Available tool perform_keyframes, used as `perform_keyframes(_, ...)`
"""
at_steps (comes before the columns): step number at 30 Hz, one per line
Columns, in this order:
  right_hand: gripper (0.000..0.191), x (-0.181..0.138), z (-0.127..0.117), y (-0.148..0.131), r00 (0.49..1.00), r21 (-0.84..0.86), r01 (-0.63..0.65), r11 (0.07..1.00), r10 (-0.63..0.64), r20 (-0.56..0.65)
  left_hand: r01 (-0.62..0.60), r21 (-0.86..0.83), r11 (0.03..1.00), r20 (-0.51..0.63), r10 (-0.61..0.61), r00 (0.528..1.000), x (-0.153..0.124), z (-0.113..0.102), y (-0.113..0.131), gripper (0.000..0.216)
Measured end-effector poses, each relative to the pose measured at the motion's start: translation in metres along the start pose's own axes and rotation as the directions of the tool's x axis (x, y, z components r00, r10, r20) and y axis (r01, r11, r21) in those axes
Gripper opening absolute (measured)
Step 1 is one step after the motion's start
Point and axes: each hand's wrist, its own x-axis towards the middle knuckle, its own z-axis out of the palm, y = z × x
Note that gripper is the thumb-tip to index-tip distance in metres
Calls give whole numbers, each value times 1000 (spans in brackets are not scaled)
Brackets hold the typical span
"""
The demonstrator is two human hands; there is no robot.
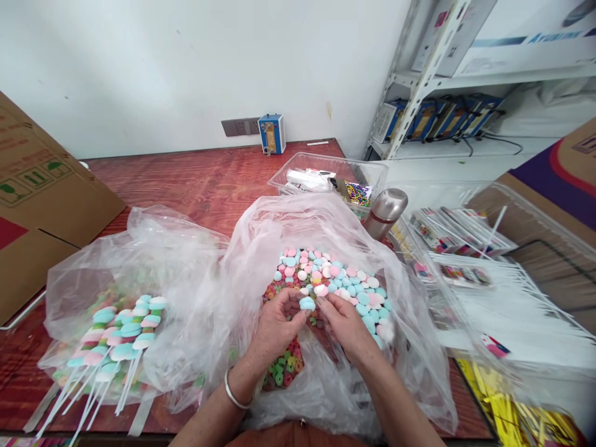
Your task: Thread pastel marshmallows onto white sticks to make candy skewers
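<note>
Both my hands are inside an open clear plastic bag (261, 236) on a red wooden table (195, 180). My left hand (274, 326), with a silver bangle on the wrist, and my right hand (347, 326) meet at a blue marshmallow candy (307, 303), fingers pinched on it. Behind the fingers lies a heap of pink, blue and white marshmallows (335, 279). Small coloured ring candies (282, 366) lie under my left hand. A stick cannot be made out between my fingers.
A second plastic bag (139, 248) at left holds finished candy skewers (121, 335) on white sticks. A steel flask (385, 212), a clear tray (326, 171) of small items, and a clear box of white sticks (507, 292) stand at right. Cardboard box (41, 198) at far left.
</note>
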Motion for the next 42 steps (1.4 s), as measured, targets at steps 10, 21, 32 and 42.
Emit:
perform_keyframes(10, 35, -56, -4, 30, 997, -93, 1, 996, 5, 72, 139, -185, 973, -154, -169, 974, 9, -4, 3, 37)
perform_keyframes(21, 44, -60, 1, 11, 954, 127, -277, 952, 257, 153, 153, -94, 984, -106, -163, 981, 4, 0, 9, 37)
perform_keyframes(32, 40, -59, 10, 8, 957, 256, -287, 923, 264, 121, 150, 6, 989, -137, -148, 979, 2, 6, 12, 29)
perform_keyframes(42, 43, -57, 12, 18, 973, 127, -216, 968, 201, 115, 121, -32, 992, 7, -121, 993, 0, 0, -3, 30)
